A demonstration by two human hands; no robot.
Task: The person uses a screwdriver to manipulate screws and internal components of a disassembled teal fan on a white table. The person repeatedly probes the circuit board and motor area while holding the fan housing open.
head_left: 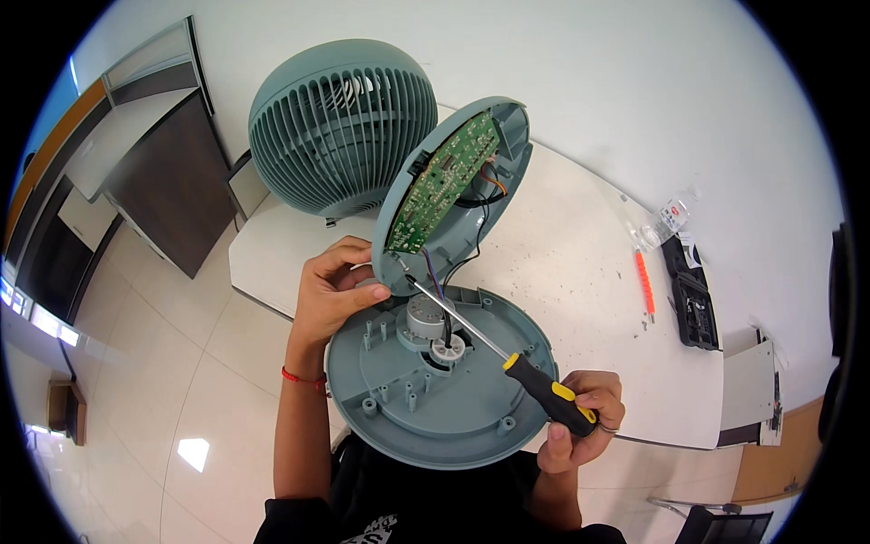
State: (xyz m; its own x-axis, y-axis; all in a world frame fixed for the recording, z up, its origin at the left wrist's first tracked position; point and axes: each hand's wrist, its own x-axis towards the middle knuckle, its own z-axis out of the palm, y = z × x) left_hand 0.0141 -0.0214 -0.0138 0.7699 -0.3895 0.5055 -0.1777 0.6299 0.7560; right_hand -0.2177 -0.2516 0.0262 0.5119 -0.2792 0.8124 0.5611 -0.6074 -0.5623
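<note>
My left hand [340, 286] grips the lower left rim of a round grey-green cover [518, 150], holding it tilted up. Fixed inside that cover is a green circuit board [449, 181], with coloured wires beside it. Between the fingers of my right hand [584, 422] is the handle of a black and yellow screwdriver [553, 394]. Its tip rests at or very near the cover's lower edge, close to my left thumb; exact contact is unclear. Below lies a round grey-green base [453, 417] with a silver motor [428, 315], a white hub and several posts. Black wires run from hub to cover.
A grey-green fan head [344, 136] stands at the table's back left. To the right on the white table [589, 227] are a clear plastic bottle [671, 218], an orange rod [644, 283] and an open black tool case [693, 304]. Small dark debris dots the tabletop.
</note>
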